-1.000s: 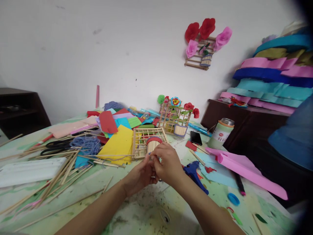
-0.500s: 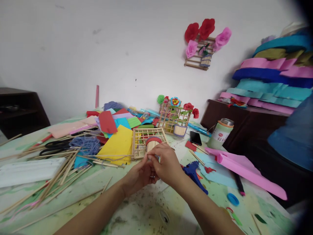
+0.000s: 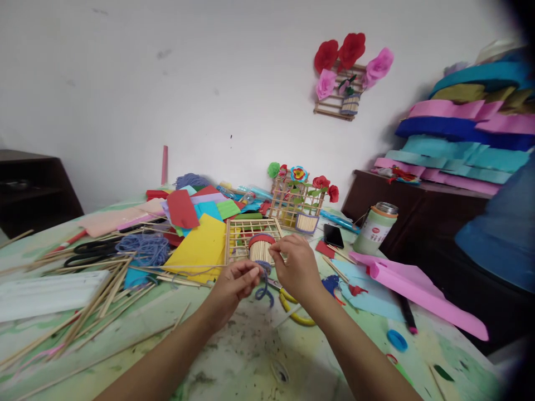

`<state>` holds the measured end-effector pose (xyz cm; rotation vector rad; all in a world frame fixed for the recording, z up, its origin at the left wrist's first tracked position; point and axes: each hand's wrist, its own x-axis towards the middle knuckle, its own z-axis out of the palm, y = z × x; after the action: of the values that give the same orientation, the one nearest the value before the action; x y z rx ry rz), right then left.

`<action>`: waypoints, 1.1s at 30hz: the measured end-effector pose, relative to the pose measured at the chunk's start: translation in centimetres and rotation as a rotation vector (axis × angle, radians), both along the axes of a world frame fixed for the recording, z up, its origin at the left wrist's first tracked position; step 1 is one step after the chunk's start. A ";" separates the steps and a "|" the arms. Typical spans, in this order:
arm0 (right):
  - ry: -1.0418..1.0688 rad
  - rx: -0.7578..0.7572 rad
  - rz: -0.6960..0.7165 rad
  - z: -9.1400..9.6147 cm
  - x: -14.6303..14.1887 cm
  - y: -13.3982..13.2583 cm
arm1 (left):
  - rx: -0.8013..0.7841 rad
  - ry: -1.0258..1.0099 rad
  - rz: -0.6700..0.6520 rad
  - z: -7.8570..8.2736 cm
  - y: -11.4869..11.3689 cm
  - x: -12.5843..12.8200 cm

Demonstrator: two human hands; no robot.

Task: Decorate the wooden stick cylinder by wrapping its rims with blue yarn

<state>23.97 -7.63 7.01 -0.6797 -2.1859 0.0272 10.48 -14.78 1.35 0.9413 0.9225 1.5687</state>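
My left hand (image 3: 232, 288) is closed in a pinch on a piece of blue-purple yarn (image 3: 264, 284) that curls down toward the table. My right hand (image 3: 295, 268) is closed too, its fingertips pinching the yarn's other end beside a small round pot of sticks with a red rim (image 3: 261, 247). The pot rests on a wooden stick grid frame (image 3: 239, 243). Yellow-handled scissors (image 3: 295, 308) lie on the table just below my right wrist.
Loose wooden sticks (image 3: 97, 300), a yarn heap (image 3: 145, 248), black scissors (image 3: 90, 252) and coloured paper sheets (image 3: 203, 245) lie at left. A flower-decorated stick frame (image 3: 297, 202), phone (image 3: 334, 235), green flask (image 3: 375, 228), pink paper roll (image 3: 422, 292) and blue glue gun (image 3: 332, 284) are at right.
My hands have moved apart from a tight clasp, drawing out the yarn between them. My right hand rose toward the pot, uncovering the yellow scissors.
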 end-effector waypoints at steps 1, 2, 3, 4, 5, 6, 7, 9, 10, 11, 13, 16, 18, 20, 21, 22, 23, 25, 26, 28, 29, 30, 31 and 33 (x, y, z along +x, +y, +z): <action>0.002 -0.001 0.020 0.0 0.0 0.0 | 0.021 0.059 0.110 0.1 0.1 -0.3; 0.000 0.002 0.033 -0.1 -0.1 -0.1 | 0.048 0.126 0.212 0.2 0.2 -0.6; -0.004 0.008 0.042 -0.2 -0.2 -0.2 | 0.085 0.199 0.302 0.3 0.3 -0.9; -0.010 0.017 0.048 -0.4 -0.4 -0.3 | 0.125 0.272 0.377 0.4 0.3 -1.1; -0.015 0.031 0.051 -0.5 -0.5 -0.4 | 0.158 0.343 0.428 0.5 0.3 -1.3; -0.022 0.047 0.047 -0.6 -0.6 -0.5 | 0.188 0.404 0.458 0.6 0.3 -1.5; -0.028 0.061 0.040 -0.7 -0.6 -0.5 | 0.213 0.460 0.469 0.7 0.2 -1.6; -0.043 0.079 0.023 -0.8 -0.7 -0.5 | 0.254 0.577 0.453 1.0 0.1 -1.7; -0.051 0.085 0.015 -0.8 -0.7 -0.5 | 0.273 0.641 0.443 1.1 0.1 -1.7; -0.060 0.092 0.007 -0.9 -0.7 -0.4 | 0.291 0.708 0.436 1.2 0.0 -1.7; -0.073 0.117 -0.002 -0.9 -0.7 -0.4 | 0.326 0.837 0.448 1.3 -0.1 -1.8; -0.087 0.190 -0.001 -1.0 -0.8 -0.4 | 0.377 1.002 0.489 1.5 -0.3 -1.9; -0.105 0.244 0.005 -1.1 -0.8 -0.5 | 0.405 1.098 0.480 1.7 -0.4 -2.0; -0.133 0.279 0.011 -1.1 -0.8 -0.6 | 0.419 1.170 0.447 1.7 -0.5 -2.1; -0.147 0.286 0.013 -1.1 -0.9 -0.6 | 0.422 1.201 0.430 1.8 -0.5 -2.2; -0.161 0.289 0.013 -1.1 -0.9 -0.6 | 0.422 1.228 0.417 1.8 -0.6 -2.2; -0.175 0.288 0.012 -1.1 -0.9 -0.7 | 0.418 1.253 0.406 1.8 -0.6 -2.1; -0.191 0.277 0.009 -1.2 -0.9 -0.7 | 0.409 1.295 0.394 1.9 -0.6 -2.1; -0.197 0.270 0.010 -1.2 -0.9 -0.7 | 0.404 1.309 0.393 1.8 -0.6 -2.1; -0.213 0.250 0.016 -1.2 -0.9 -0.8 | 0.386 1.331 0.408 1.7 -0.5 -2.2; -0.218 0.237 0.020 -1.2 -0.9 -0.9 | 0.371 1.337 0.428 1.7 -0.3 -2.3; -0.218 0.223 0.024 -1.1 -0.9 -1.0 | 0.347 1.339 0.457 1.5 -0.2 -2.6; -0.207 0.208 0.025 -1.0 -0.9 -1.1 | 0.317 1.336 0.492 1.4 0.0 -2.9; -0.164 0.174 0.016 -0.6 -0.7 -1.4 | 0.241 1.315 0.575 1.2 0.5 -3.7</action>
<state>23.23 -9.02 6.41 -0.5831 -2.3175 -0.2153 6.78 -14.33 2.55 2.0963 2.0584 1.4093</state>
